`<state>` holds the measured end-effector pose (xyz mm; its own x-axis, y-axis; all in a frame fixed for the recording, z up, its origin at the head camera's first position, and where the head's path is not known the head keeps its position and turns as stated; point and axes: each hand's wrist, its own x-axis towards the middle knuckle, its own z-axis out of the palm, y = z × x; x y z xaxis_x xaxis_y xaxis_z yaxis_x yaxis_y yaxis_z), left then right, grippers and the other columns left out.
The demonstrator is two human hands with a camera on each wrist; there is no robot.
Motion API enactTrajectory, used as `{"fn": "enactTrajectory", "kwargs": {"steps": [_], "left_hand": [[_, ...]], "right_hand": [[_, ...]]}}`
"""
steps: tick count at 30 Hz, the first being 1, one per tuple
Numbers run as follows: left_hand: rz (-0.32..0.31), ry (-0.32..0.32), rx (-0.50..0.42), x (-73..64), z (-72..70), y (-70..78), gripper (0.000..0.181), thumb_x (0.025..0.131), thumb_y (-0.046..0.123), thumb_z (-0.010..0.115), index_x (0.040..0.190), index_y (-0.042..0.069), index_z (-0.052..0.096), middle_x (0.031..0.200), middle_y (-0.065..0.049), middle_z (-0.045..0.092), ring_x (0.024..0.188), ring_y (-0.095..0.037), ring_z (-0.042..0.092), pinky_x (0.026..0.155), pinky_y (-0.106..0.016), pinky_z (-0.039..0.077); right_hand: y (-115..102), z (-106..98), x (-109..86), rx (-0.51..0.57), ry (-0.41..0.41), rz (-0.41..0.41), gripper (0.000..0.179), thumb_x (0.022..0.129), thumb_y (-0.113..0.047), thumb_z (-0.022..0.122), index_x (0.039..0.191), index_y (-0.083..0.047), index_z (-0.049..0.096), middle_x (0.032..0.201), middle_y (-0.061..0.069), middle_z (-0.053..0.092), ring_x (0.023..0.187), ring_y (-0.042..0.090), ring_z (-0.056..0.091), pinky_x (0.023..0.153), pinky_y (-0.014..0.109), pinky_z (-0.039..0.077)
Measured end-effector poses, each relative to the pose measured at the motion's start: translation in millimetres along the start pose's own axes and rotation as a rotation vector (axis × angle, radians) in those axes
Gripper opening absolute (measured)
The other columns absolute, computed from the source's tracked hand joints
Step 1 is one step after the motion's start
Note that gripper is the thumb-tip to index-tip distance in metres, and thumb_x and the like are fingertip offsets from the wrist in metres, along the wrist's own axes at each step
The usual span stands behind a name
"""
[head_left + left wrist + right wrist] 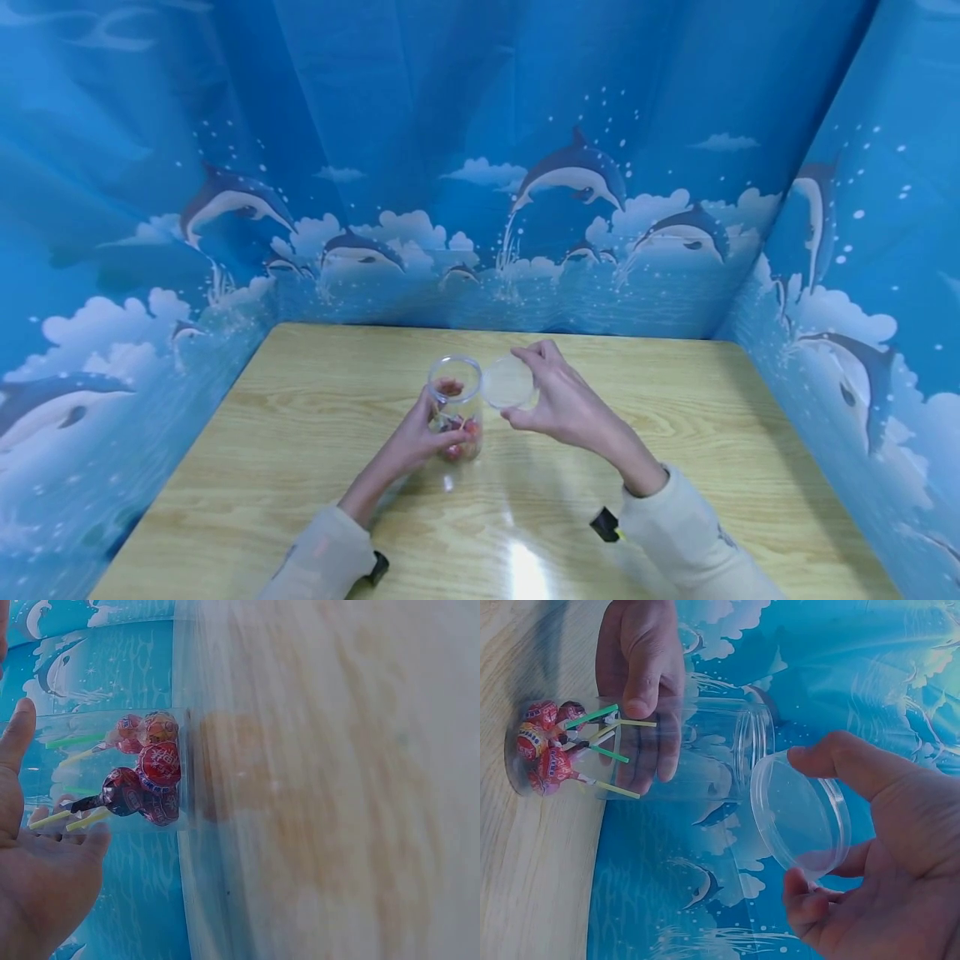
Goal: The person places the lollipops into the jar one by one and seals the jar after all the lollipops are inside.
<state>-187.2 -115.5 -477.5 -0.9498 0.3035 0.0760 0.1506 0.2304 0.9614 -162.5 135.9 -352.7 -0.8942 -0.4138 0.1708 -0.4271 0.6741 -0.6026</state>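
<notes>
A clear plastic jar (467,408) stands upright on the wooden table, its mouth uncovered. Several wrapped lollipops (150,769) lie heads down at its bottom, with green and yellow sticks (615,754) pointing up. My left hand (417,433) grips the jar around its side, thumb in front and fingers behind. Just right of the jar's rim, my right hand (558,396) pinches a round translucent lid (799,814) by its edge between thumb and fingers. The lid is tilted, its edge close beside the rim.
The light wooden table (300,467) is bounded at the back and sides by a blue curtain (420,167) printed with dolphins. Small black devices (604,525) show at the sleeves. A bright glare spot (527,571) lies near the table's front.
</notes>
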Motion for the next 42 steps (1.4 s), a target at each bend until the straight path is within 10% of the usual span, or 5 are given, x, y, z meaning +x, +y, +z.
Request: {"fn": "enactTrajectory", "kwargs": {"steps": [21,42], "left_hand": [[-0.013,-0.011,-0.016,-1.4,-1.1,0.5,0.083,0.082,0.012,0.087,0.151,0.01,0.041,0.149,-0.014,0.051,0.125,-0.035,0.057,0.111,-0.059,0.043],[-0.023,-0.027,-0.034,-2.0,-1.0,-0.7,0.093,0.082,0.01,0.087,0.158,0.014,0.032,0.154,-0.017,0.047,0.128,-0.038,0.054,0.11,-0.06,0.043]], "right_hand": [[-5.2,32.7,25.2,0.294,0.164,-0.322,0.078,0.086,-0.005,0.083,0.152,0.001,0.041,0.144,0.021,0.047,0.125,0.033,0.055,0.096,0.034,0.058],[-3.0,54.7,36.7,0.193,0.198,-0.292,0.074,0.082,-0.019,0.089,0.145,0.0,0.054,0.147,0.02,0.054,0.133,0.035,0.053,0.105,0.052,0.052]]}}
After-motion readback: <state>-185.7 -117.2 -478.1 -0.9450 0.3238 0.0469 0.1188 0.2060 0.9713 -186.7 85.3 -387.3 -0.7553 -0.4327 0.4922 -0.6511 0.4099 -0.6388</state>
